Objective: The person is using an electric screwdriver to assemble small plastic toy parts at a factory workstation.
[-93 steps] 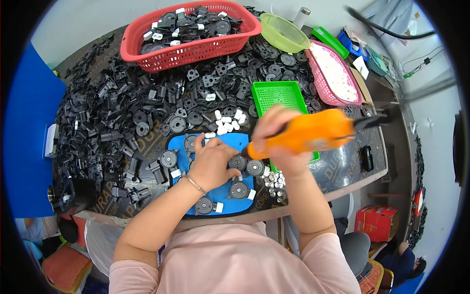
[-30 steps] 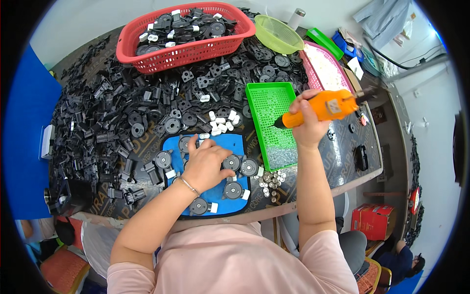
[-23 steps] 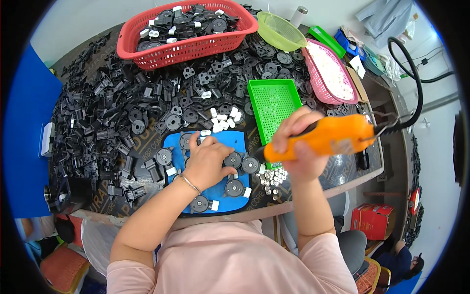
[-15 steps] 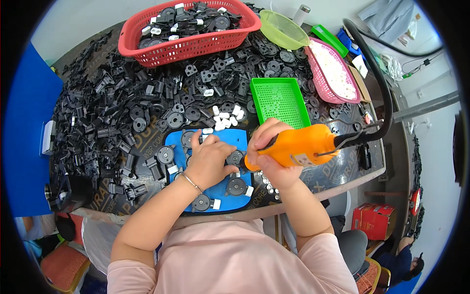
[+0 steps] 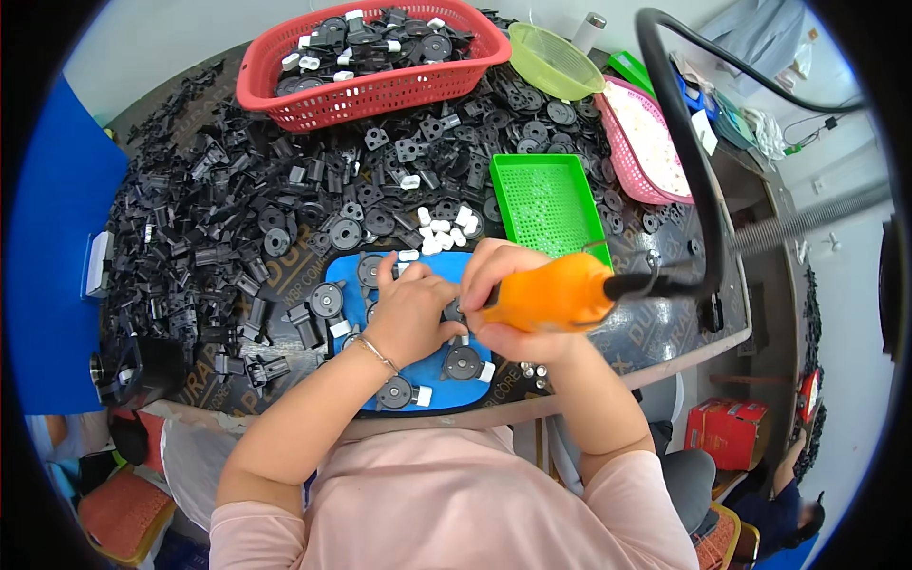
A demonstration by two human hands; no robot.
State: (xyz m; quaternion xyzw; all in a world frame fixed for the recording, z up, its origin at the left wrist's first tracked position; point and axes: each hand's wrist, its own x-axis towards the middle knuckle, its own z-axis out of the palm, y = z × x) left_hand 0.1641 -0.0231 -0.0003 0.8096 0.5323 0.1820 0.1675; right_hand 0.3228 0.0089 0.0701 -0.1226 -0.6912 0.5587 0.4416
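Note:
My right hand (image 5: 502, 302) wraps round an orange electric screwdriver (image 5: 559, 294) with a thick black cord. Its tip is hidden behind my fingers, close by my left hand. My left hand (image 5: 410, 312) lies over the blue mat (image 5: 440, 396), thumb and fingers bent round a black plastic part with a round disc (image 5: 453, 311), mostly covered now. Similar black parts with discs and white tabs lie around it: one near the mat's right edge (image 5: 463, 363), one at the front (image 5: 395, 392), and one at the left edge (image 5: 327, 300).
Loose black parts (image 5: 218, 237) cover the table's left and back. White pieces (image 5: 439, 230) lie behind the mat, beside a green tray (image 5: 541, 163). Farther back stand a red basket (image 5: 380, 93) of parts, a yellow-green basket (image 5: 556, 62) and a pink basket (image 5: 622, 157). Small metal pieces (image 5: 534, 372) lie near the front edge.
My right hand and the screwdriver have moved left, nearer my left hand, and the tool's handle points more toward the camera. The cord has swung left. My left hand stays on the part.

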